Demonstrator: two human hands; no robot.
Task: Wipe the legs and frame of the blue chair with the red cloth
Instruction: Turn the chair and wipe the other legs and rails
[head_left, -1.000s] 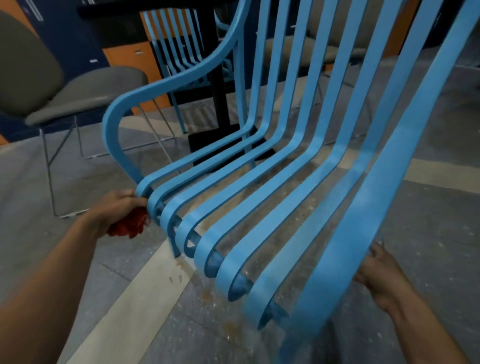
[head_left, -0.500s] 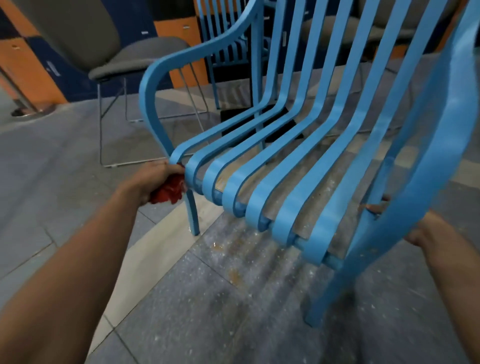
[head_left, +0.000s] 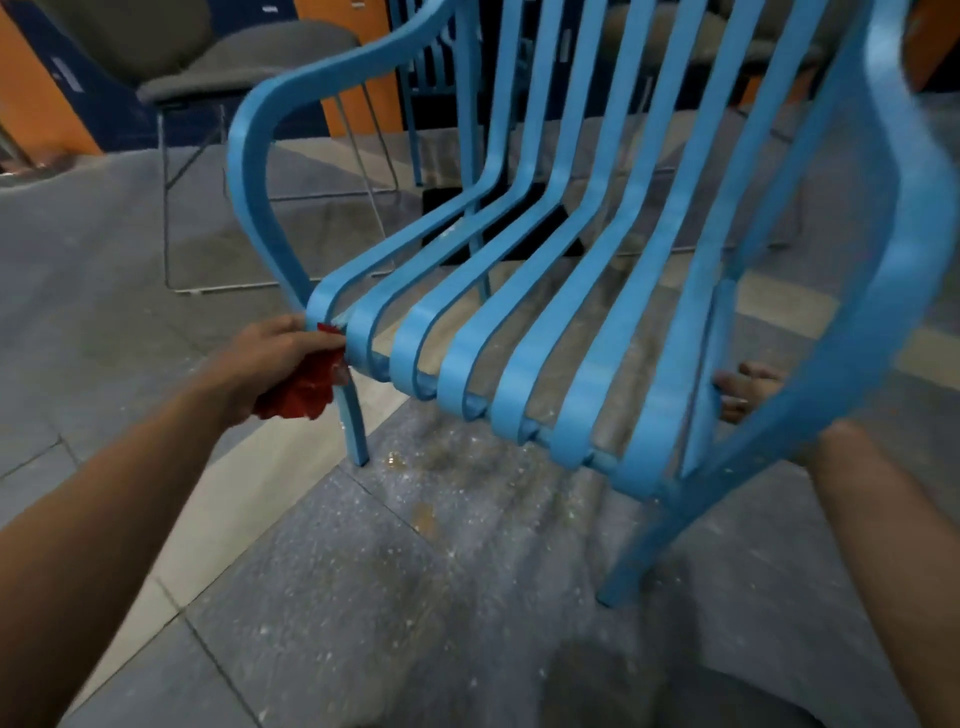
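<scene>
Since the earlier frame, your view had swung so that the blue chair (head_left: 545, 332) sat lower and more to the right, and both front legs had come into sight on the floor (head_left: 363, 597). Your left hand (head_left: 270, 364) had its grip closed around the bunched red cloth (head_left: 306, 389), pressed against the front left corner of the seat, where the leg (head_left: 350, 421) meets the outer slat. Your right hand (head_left: 743, 389) was mostly hidden behind the right frame, so I could not tell whether its grip was closed on the frame or only resting there. I judged that the cloth was soft and folded easily around a thin leg. The chair looked stiff and smooth, perhaps light enough to tip, so holding the frame near the armrest seemed sensible.
</scene>
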